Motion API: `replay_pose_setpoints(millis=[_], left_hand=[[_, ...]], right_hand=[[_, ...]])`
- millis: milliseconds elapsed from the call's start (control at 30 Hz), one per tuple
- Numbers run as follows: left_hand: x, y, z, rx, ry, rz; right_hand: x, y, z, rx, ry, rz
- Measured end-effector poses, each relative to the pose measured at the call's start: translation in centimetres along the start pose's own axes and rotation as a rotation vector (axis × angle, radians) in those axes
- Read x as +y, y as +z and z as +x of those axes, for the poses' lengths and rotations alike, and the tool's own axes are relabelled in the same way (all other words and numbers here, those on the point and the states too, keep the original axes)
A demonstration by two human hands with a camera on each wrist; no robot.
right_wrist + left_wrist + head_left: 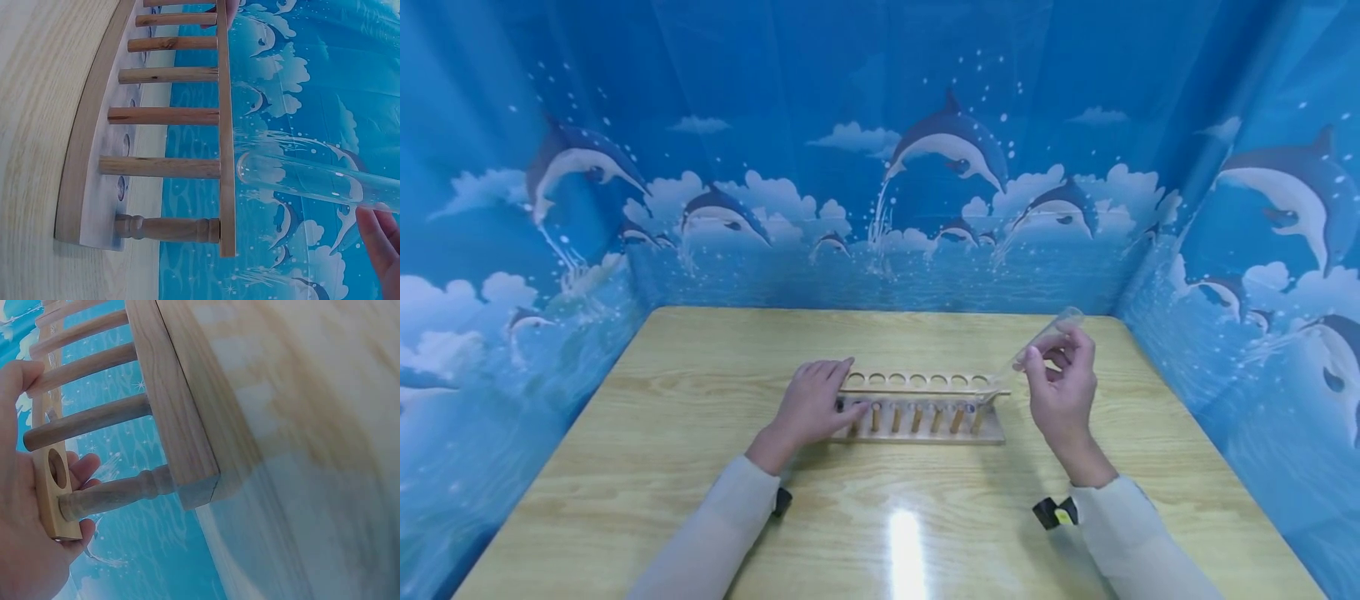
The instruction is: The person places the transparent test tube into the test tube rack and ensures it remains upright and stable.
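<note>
A wooden test tube rack (pixel 925 439) stands on the table, with a holed top bar, a row of pegs and a base. My left hand (pixel 808 404) grips the left end of its top bar; in the left wrist view the thumb and fingers wrap round that holed bar (pixel 54 506). Between thumb and fingers, my right hand (pixel 1066 392) pinches a clear glass test tube (pixel 1049 330). Tilted, the tube slopes down toward the rack's right end. In the right wrist view the rounded tip of the tube (pixel 294 175) is close beside the top bar (pixel 226 206).
The light wooden table (pixel 700 517) surrounds the rack on all sides. Blue curtains (pixel 820 75) printed with dolphins close off the back and both sides. A bright light reflection lies on the tabletop in front of the rack.
</note>
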State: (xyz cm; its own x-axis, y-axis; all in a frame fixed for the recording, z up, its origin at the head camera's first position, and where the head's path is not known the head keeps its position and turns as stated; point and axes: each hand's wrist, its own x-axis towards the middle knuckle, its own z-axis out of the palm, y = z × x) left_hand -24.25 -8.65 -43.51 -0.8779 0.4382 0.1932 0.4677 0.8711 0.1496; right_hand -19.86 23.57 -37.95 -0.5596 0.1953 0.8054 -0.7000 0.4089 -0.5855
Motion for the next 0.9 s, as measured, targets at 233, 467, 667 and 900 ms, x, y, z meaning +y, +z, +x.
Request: replay_pose_setpoints(millis=[233,467,667,900], left_hand=[[-0.1,0.0,-0.1,-0.007,-0.002,-0.008],[0.0,-0.1,-0.2,0.004,0.001,-0.005],[0.1,-0.2,-0.3,0.011,0.006,-0.011],[0.1,-0.1,-0.2,0.011,0.005,-0.011]], right_hand=[[0.3,0.4,0.1,-0.002,-0.026,0.019],[0.5,0.7,0.1,0.003,-0.033,0.004],[0.8,0.7,0.1,0.000,-0.036,-0.029],[1.2,0.7,0.1,0.000,-0.049,-0.022]])
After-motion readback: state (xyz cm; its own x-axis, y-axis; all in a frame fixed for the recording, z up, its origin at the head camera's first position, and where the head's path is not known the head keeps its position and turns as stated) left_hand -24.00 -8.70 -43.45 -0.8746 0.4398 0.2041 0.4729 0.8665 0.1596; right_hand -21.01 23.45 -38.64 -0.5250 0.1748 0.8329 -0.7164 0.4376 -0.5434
